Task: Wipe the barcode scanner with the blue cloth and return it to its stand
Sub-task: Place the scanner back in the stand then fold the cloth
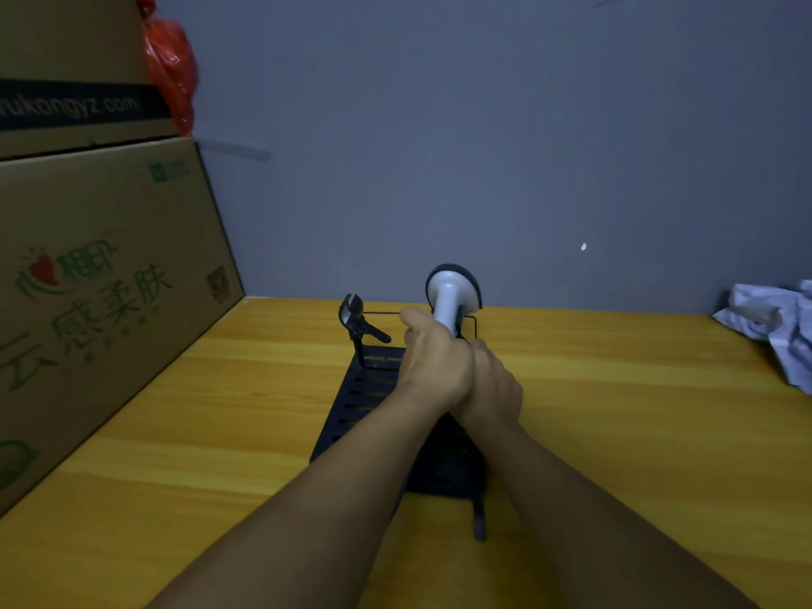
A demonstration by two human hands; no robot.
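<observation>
Gripping the pale handle of the barcode scanner (452, 296), the left hand (433, 360) is wrapped closed around its lower part, thumb up along the near side, while the right hand (492, 384) presses in just beside it and slightly lower, fingers curled toward the same handle; whether the right hand truly holds the scanner or only steadies it cannot be told, since the left hand covers the contact. The scanner stands close to upright over the far end of the black slotted base of the stand (373, 389), its long axis running up from the hands and leaning a little away from the person, the rounded dark-rimmed head on top and facing the grey wall. The stand's empty cradle (353, 314), a small black fork on a stalk, rises just to the left of the left hand, so the left hand is the nearer one to it and any seating move would carry the scanner leftward and down. The blue cloth (773, 327) lies crumpled at the far right edge of the yellow table (615, 432), well apart from both hands and on the right hand's side; that hand looks the likelier one to fetch it. Judging by the cloth lying untouched there, wiping seems not yet begun. Cardboard boxes (101, 301) are stacked along the left.
</observation>
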